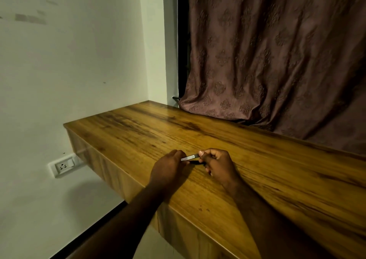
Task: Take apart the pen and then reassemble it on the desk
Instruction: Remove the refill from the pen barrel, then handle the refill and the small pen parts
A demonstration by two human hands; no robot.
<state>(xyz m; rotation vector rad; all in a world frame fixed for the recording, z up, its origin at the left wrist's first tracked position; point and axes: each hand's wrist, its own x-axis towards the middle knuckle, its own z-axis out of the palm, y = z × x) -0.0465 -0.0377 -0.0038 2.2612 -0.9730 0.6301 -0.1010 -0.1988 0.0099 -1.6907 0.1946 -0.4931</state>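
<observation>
A short silvery pen (190,157) is held between both hands, just above the wooden desk (257,169). My left hand (168,168) is closed around the pen's left end, which is hidden in the fingers. My right hand (216,162) pinches its right end between thumb and fingers. A thin dark part (195,162) shows just under the silvery piece, between the two hands; whether it is part of the pen or lies apart I cannot tell.
The desk runs along a brown patterned curtain (277,60) at the back right. A white wall (69,60) stands to the left, with a switch-and-socket plate (64,166) below the desk's left end. The desk's front edge lies under my forearms.
</observation>
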